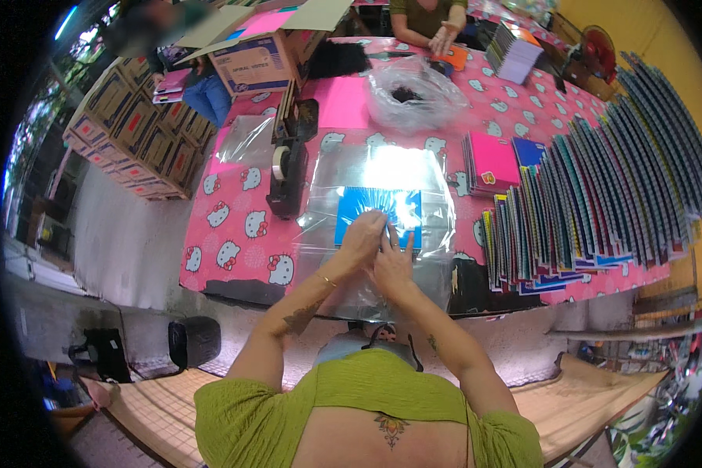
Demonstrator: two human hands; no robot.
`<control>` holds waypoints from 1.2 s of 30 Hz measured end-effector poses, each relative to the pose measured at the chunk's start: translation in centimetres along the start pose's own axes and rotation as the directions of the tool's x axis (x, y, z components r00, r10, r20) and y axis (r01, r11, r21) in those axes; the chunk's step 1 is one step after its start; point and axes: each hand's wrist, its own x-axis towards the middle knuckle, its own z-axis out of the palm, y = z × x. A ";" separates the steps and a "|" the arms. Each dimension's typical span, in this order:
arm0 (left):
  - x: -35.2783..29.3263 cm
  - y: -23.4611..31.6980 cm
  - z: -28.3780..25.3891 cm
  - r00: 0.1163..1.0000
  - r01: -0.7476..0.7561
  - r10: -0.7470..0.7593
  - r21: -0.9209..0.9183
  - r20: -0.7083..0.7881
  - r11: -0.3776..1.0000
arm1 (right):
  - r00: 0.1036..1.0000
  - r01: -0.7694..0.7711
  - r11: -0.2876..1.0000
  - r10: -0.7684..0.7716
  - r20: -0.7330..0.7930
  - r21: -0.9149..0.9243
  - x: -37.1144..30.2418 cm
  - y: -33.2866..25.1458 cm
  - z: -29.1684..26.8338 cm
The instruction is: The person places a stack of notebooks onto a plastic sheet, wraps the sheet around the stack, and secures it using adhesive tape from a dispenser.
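A blue spiral notebook [353, 204] lies on a clear plastic sheet [327, 175] on the table in front of me, with glare across its cover. My left hand [362, 240] is over the notebook's lower left part, its fingers bent and pressed together; what they pinch, if anything, is hidden. Against it, my right hand [392, 264] touches the notebook's near side, its fingers stretched and spread over the cover. The two hands meet near the middle of the notebook. Left of the sheet stands a black tape dispenser [287, 175] with a roll of tape.
Rows of spiral notebooks [593, 191] stand at the right, beside a pink notebook stack [493, 162]. Beyond are a crumpled plastic bag [417, 97], an open carton [257, 62] and a co-worker's hands [444, 39]. Stacked boxes [136, 129] stand on the floor at the left.
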 end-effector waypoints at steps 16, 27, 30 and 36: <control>-0.1 1.1 -0.6 0.975 0.194 -0.157 -0.252 0.161 0.948 | 0.960 0.068 0.757 0.128 -0.250 0.649 0.6 4.6 1.5; -4.4 2.0 -2.0 0.999 0.027 -0.034 0.308 0.018 0.951 | 0.965 0.201 0.970 -0.220 -0.143 -0.136 0.2 5.8 -2.9; -8.0 -4.0 -5.4 0.939 0.288 -0.344 0.550 -0.001 0.784 | 0.958 0.212 0.973 -0.225 -0.177 -0.090 0.0 5.4 -3.3; -5.3 -18.1 -14.6 0.476 0.709 -0.872 -0.636 0.113 0.305 | 0.941 0.242 0.965 -0.259 -0.216 -0.103 0.1 5.4 -2.9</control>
